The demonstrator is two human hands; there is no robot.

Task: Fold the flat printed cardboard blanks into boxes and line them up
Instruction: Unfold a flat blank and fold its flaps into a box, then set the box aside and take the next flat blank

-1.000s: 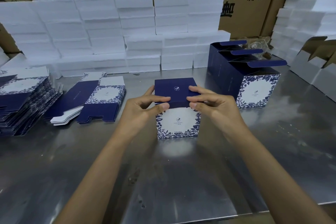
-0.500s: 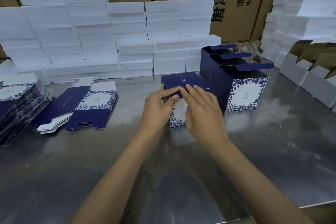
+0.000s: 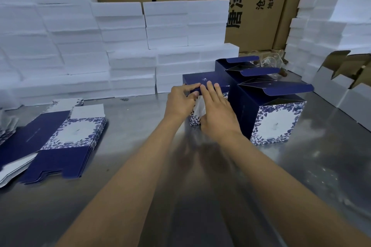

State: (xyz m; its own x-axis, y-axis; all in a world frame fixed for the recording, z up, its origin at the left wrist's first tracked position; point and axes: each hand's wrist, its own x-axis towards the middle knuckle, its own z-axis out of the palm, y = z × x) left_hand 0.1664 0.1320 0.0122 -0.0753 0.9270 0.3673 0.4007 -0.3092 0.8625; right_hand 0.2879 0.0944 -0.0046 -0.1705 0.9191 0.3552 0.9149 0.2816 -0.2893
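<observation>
A folded blue box [image 3: 202,80] with a white floral front stands on the steel table [image 3: 140,166], its dark lid shut. My left hand [image 3: 180,102] pinches the lid's front edge on the left. My right hand [image 3: 217,114] lies flat against the box front, straight fingers reaching over the lid edge. Right beside it runs a row of three folded boxes [image 3: 277,118] with their lids open. Two stacks of flat blanks lie at the left: one near the middle [image 3: 68,138], another at the frame's edge [image 3: 8,132].
White foam blocks [image 3: 120,46] are stacked along the back, more of them at the right [image 3: 331,26]. Brown shipping cartons [image 3: 261,6] stand behind. Open grey cartons [image 3: 345,82] sit at the far right.
Both hands have pushed the box away from me and to the right, up against the row of open boxes. My right hand went from pinching the lid to lying flat on the front.
</observation>
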